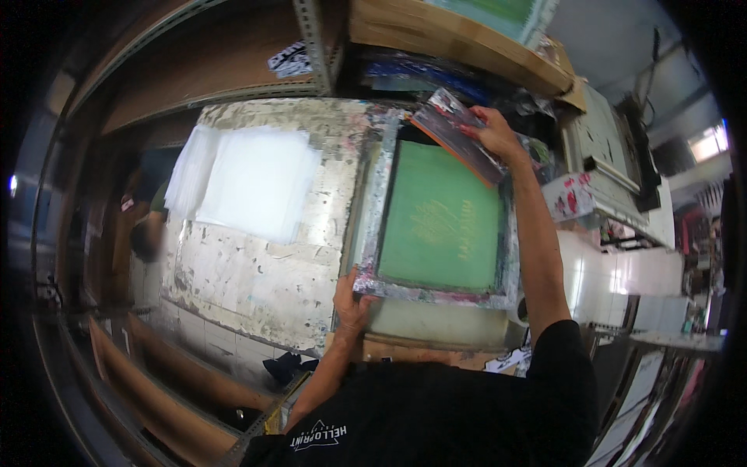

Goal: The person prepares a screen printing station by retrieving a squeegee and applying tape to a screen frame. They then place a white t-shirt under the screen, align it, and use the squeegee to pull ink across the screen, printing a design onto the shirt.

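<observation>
On the paint-crusted worktable (249, 272) in front of me lies the printing screen (440, 218), its green mesh facing up inside a frame smeared with old ink; my left hand (352, 300) grips the near left corner of that frame, fingers curled over the edge and thumb on top, pressed firmly against it; my right hand (492, 132) is stretched to the far side, fingers wrapped around the squeegee (455, 134), which rests tilted at the far edge of the mesh, its blade touching or just above the green, I cannot tell which. I judge the step in hand to be the start of a pull: the blade is set at the far end and the whole mesh lies between it and my left hand; the next move seems to call for even downward pressure and a steady draw toward me, with the frame held from sliding. To the left of the screen, well apart from both hands, a fanned stack of white sheets (249, 183) lies on the table; wooden shelving (459, 35) hangs over the far side.
</observation>
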Tool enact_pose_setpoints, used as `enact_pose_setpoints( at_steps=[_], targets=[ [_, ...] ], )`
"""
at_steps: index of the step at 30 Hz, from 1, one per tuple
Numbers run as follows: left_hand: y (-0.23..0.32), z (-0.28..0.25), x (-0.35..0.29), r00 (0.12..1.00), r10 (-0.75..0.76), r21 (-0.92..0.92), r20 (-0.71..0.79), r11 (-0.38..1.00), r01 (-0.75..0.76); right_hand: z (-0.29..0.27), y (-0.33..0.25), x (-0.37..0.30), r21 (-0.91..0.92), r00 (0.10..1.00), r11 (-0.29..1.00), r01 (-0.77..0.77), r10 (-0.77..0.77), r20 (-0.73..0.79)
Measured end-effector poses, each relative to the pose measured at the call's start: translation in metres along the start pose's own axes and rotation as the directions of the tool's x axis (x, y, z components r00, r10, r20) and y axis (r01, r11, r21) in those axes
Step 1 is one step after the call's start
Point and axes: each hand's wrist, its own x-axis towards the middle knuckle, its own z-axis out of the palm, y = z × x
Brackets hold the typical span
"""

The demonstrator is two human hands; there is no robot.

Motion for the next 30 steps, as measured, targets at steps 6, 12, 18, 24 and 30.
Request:
enact_pose_setpoints(
  at_steps=[6, 12, 18, 24, 30],
  targets=[
    [-0.011, 0.002, -0.008, 0.999, -0.026, -0.003, -0.027, 1.000, 0.026, -0.047, -0.032, -0.126, 0.317, 0.967, 0.915, -0.251, 0.252, 0.037],
    [-0.017, 0.006, -0.012, 0.999, -0.037, -0.030, -0.025, 0.999, 0.036, -0.087, 0.036, -0.330, 0.573, 0.837, 0.732, -0.369, 0.530, -0.138],
    [-0.027, 0.007, -0.015, 0.999, -0.011, -0.078, -0.032, 0.997, 0.008, -0.052, 0.107, -0.430, 0.695, 0.638, 0.526, -0.490, 0.760, -0.125],
    [-0.020, 0.004, -0.011, 1.000, 0.023, -0.034, 0.016, 0.999, -0.022, -0.023, 0.154, -0.459, 0.773, 0.619, 0.486, -0.408, 0.770, -0.157],
    [-0.032, 0.004, -0.014, 1.000, 0.012, -0.013, -0.007, 1.000, -0.012, -0.015, 0.115, -0.453, 0.689, 0.738, 0.547, -0.475, 0.674, -0.027]
  ],
)
